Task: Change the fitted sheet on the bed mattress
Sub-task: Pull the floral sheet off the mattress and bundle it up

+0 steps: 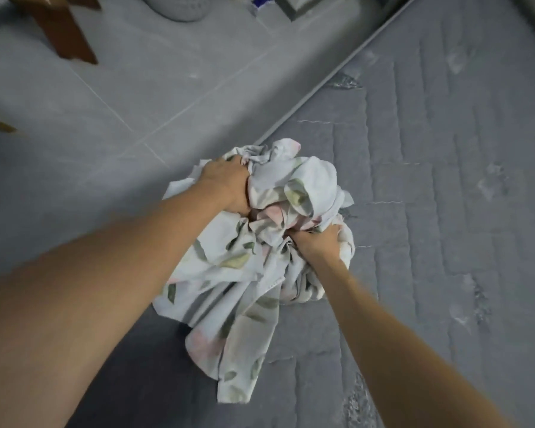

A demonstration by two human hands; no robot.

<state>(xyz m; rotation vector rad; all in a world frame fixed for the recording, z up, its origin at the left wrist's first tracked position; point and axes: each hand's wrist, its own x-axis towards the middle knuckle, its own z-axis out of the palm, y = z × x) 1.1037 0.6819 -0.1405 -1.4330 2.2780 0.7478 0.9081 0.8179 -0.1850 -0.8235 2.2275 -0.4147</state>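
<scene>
Your left hand (229, 183) and right hand (317, 242) both clutch the bunched floral sheet (254, 261) at the bare mattress (430, 211) edge, seemingly resting there; open tiled floor (121, 118) lies alongside.

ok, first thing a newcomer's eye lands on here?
The crumpled floral sheet bunched mid-frame, gripped by the left hand on its upper left and the right hand on its right. Under it lies the bare grey quilted mattress, with grey tiled floor to the left.

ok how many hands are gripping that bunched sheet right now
2. The left hand grips the upper left of the floral sheet; the right hand grips its right side, fingers buried in folds.
</scene>
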